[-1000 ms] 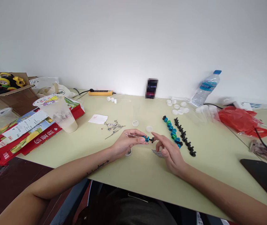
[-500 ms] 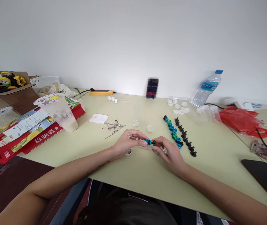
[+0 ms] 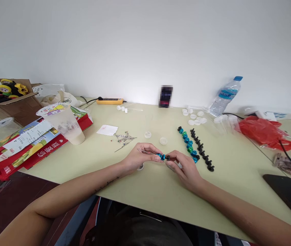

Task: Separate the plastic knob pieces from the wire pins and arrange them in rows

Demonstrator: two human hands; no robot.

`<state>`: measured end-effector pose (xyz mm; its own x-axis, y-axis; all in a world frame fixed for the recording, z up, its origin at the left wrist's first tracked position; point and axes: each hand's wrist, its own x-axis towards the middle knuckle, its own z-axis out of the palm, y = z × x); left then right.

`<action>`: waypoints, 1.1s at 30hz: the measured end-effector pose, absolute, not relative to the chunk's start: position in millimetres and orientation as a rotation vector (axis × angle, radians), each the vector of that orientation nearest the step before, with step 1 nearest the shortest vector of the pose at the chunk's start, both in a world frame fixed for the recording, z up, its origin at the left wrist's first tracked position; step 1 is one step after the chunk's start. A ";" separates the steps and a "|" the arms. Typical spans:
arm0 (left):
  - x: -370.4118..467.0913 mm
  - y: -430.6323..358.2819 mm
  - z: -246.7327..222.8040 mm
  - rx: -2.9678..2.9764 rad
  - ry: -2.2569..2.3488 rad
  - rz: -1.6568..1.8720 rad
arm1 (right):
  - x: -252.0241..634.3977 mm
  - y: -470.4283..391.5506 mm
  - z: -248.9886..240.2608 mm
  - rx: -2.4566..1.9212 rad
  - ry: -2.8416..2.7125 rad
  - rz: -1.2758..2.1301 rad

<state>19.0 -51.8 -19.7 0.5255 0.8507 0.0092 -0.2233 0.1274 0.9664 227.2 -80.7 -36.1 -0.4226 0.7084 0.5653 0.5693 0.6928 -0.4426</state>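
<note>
Between the thumb and fingers of my left hand [image 3: 144, 156] is a small shiny blue metal part [image 3: 162, 156], with a thin metal rod [image 3: 145, 151] sticking out to the left. My right hand [image 3: 185, 167] pinches a small black piece [image 3: 168, 158] against the right end of that blue part. Under the right fingers a coiled metal spring [image 3: 170, 167] shows in part; whether the hand holds it I cannot tell. A small round container [image 3: 140, 167] is half hidden below my left hand. To the right lie a row of blue and green parts [image 3: 187, 139] and a row of black pieces [image 3: 201, 148].
Loose metal rods [image 3: 125, 137] lie by a white paper [image 3: 107, 130]. White caps [image 3: 163, 140] are on the table, more at the back right near a water bottle [image 3: 226, 97]. A plastic cup [image 3: 67, 124] stands left on red bags; a black phone-like object [image 3: 288, 191] lies right.
The rod in my left hand has tilted slightly, and the blue part with the black piece has shifted a little downward. Both hands otherwise keep their places.
</note>
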 end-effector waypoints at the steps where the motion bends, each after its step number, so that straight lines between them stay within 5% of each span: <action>1: 19.1 -52.0 -19.5 1.195 0.653 0.860 | 227.3 -80.6 -36.1 -0.976 -2.158 0.219; 33: 17.8 -52.6 -15.7 1.232 0.646 0.823 | 227.1 -81.8 -38.3 -0.940 -2.173 0.275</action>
